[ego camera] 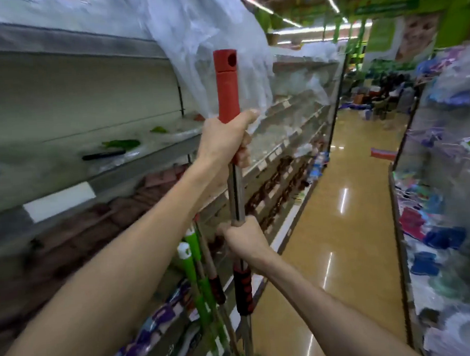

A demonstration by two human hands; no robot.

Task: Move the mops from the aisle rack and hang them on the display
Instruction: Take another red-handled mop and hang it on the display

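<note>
Just behind mop handle hangs plastic sheet; green mops nr.

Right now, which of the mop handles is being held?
The red-topped mop handle, upright in the middle: the left hand grips its red sleeve, the right hand its metal shaft. The green handles stand to its left, ungripped.

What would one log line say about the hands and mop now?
left hand: grips red handle | right hand: grips metal pole | mop: upright
</note>
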